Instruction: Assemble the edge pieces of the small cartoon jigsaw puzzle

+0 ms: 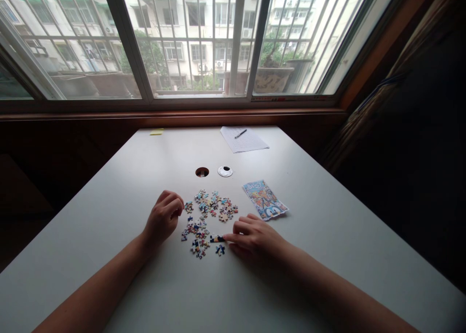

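Note:
Loose jigsaw puzzle pieces (213,204) lie in a scattered patch on the white table, with more pieces (196,230) nearer to me. My left hand (165,214) rests at the patch's left side with its fingers curled in, close to a few pieces (188,207). What those fingers hold, if anything, is hidden. A short dark strip of joined jigsaw pieces (216,238) lies at the front right of the patch. At its right end are the index finger and thumb of my right hand (255,236). Just below the strip is a small dark-blue cluster of pieces (220,249).
A colourful picture sheet (265,199) lies right of the pieces. Beyond them are a round cable hole (202,172) and its loose cover (224,171). Paper (249,142) with a pen (241,133) and yellow sticky notes (157,131) lie near the window.

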Available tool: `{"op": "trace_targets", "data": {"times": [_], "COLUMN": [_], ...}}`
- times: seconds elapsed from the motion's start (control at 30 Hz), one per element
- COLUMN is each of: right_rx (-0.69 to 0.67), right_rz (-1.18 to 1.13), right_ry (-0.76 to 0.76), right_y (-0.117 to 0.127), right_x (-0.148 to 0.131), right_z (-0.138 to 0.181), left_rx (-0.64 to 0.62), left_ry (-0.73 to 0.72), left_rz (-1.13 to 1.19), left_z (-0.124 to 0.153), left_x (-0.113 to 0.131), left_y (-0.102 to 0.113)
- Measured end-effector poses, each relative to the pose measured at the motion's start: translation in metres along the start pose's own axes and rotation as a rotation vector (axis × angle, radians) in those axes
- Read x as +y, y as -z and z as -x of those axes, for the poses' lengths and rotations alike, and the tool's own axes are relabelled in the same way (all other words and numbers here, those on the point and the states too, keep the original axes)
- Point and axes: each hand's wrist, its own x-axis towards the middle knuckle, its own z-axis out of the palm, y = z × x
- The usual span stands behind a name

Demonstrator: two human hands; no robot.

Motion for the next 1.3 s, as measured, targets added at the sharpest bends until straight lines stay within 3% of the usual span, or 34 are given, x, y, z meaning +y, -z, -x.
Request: {"op": "trace_targets", "data": {"times": [0.53,0.67,0.8,1.0,1.13,1.3], "right_rx": [0.038,0.042,0.02,0.02,0.033,0.043], "right_rz": [-0.006,-0.005,0.002,-0.011,-0.018,-0.019], "right_ry": [0.012,0.006,-0.014,-0.03,-0.019,-0.006], "right_y": [-0.001,0.0,0.002,0.001,0.0,0.001], "right_x": [0.001,0.001,0.0,0.001,0.002,0.003], "right_z": [-0.001,-0.001,-0.001,0.001,0.002,0.001], "left_rx": [-0.077,-0.204,-0.427,-0.665,-0.709,-0.669], "left_ry": [-0.038,-0.076,-0.083,-0.072,-0.079,-0.121], "left_rz": [0.0,0.13,0.275,0.287,0.259,0.24], "left_z": [0.0,-0.002,-0.006,-0.007,-0.004,-0.003], "left_x": [-0.001,0.008,0.018,0.02,0.018,0.016], "left_y": [-0.001,0.004,0.014,0.023,0.021,0.017]}}
